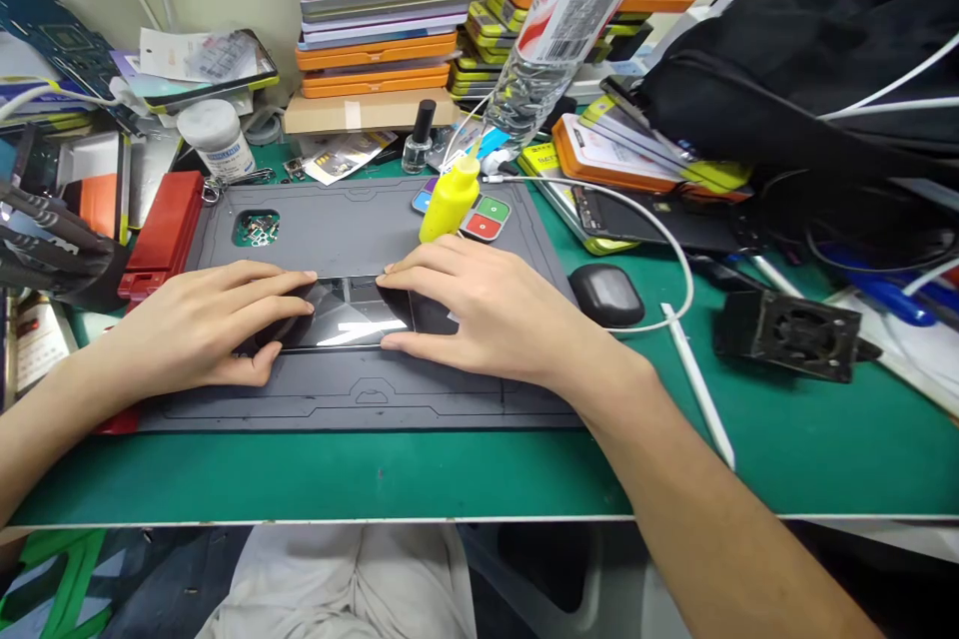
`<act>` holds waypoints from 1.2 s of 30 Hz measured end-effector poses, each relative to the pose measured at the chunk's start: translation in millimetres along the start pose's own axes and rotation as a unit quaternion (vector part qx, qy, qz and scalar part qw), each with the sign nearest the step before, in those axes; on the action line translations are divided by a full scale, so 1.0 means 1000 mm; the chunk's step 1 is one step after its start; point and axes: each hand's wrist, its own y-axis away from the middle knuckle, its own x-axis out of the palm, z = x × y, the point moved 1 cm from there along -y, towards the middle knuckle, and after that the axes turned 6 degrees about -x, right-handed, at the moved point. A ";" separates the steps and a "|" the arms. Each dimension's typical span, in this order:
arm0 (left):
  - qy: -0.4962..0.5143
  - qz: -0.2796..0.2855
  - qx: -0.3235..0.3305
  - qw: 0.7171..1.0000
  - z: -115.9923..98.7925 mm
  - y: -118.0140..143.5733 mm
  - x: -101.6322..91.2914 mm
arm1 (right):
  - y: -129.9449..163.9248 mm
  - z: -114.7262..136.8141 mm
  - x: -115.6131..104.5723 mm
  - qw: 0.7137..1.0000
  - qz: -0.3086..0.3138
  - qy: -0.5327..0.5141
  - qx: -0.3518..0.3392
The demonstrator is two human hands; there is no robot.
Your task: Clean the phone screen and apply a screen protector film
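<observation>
Phone [352, 315] flat on grey mat [345, 230], long axis left-right; left hand [202, 324] and right hand [479, 305] spread open, pressing its two ends.

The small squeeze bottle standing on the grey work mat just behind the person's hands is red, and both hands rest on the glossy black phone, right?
Not quite. The head view shows the small squeeze bottle is yellow, not red. It does stand on the grey work mat just behind the hands, and the left hand and right hand both rest on the glossy black phone.

both hands [210, 324] lie palm-down, fingers [424, 270] stretched flat, tips nearly meeting.
</observation>
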 end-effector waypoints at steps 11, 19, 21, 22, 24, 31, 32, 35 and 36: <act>0.009 0.003 0.000 1.000 -0.001 0.001 0.001 | 0.001 0.003 0.003 0.999 -0.013 0.037 -0.027; 0.058 0.011 -0.020 0.998 0.005 0.003 0.001 | 0.000 0.006 0.006 0.996 -0.043 0.063 -0.040; 0.096 0.023 -0.045 0.994 0.006 0.003 0.001 | -0.001 0.006 0.006 0.996 -0.052 0.060 -0.028; 0.121 0.032 -0.067 0.990 0.006 0.003 0.000 | -0.001 0.006 0.006 0.997 -0.055 0.059 -0.020; 0.166 0.050 -0.115 0.978 0.007 0.002 0.001 | -0.002 0.007 0.006 0.997 -0.056 0.055 -0.007; 0.231 0.051 -0.181 0.954 0.008 -0.001 0.002 | -0.004 0.009 0.011 0.995 -0.080 0.057 0.021; 0.242 0.055 -0.195 0.949 0.009 -0.002 0.002 | -0.004 0.009 0.013 0.994 -0.090 0.059 0.023; 0.268 0.058 -0.260 0.926 0.010 -0.001 0.000 | -0.004 0.010 0.016 0.985 -0.154 0.073 0.006; 0.273 0.046 -0.282 0.919 0.010 -0.001 -0.001 | -0.004 0.011 0.014 0.979 -0.188 0.073 -0.006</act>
